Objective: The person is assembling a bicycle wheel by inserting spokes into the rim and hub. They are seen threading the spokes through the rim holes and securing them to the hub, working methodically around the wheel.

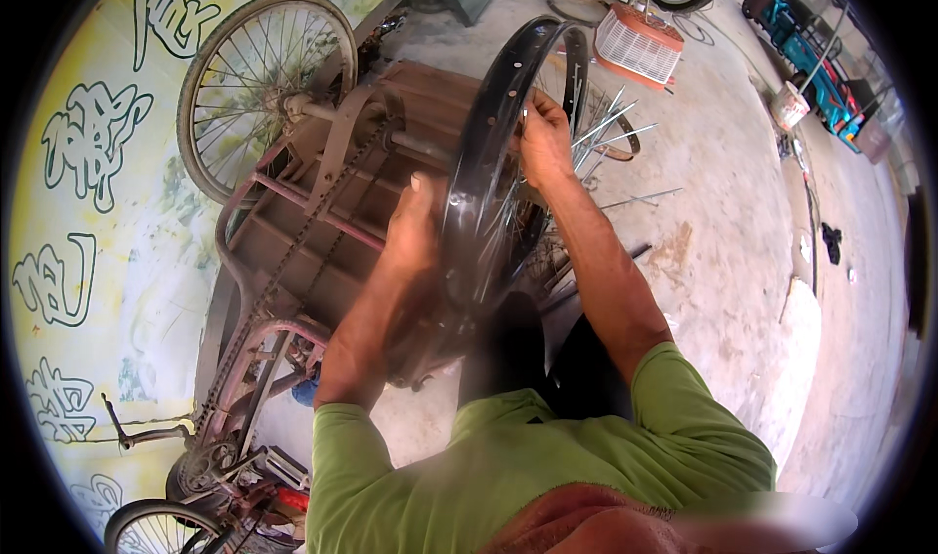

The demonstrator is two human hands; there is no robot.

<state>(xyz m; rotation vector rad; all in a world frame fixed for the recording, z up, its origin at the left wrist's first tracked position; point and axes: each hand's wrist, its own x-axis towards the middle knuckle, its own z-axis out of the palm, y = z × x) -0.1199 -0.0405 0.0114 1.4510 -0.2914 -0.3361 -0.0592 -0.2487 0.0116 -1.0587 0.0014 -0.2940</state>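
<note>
A black wheel rim (484,105) with spoke holes stands upright before me. Thin silver spokes (598,136) fan out loosely from its right side. My right hand (545,144) is at the rim's upper inner side, its fingers pinched on a spoke whose short silver end shows at the fingertips. Just left of the rim is my left hand (414,224), its thumb pointing up. Its other fingers are hidden and the hand is slightly blurred, so I cannot tell whether it touches the rim.
An overturned brown tricycle frame (322,217) lies left, with a spoked wheel (195,114) and a chain. A red-and-white basket (637,48) is at the back. A white bucket (789,106) stands by a teal machine (816,75) at right. A painted wall (117,290) borders the left.
</note>
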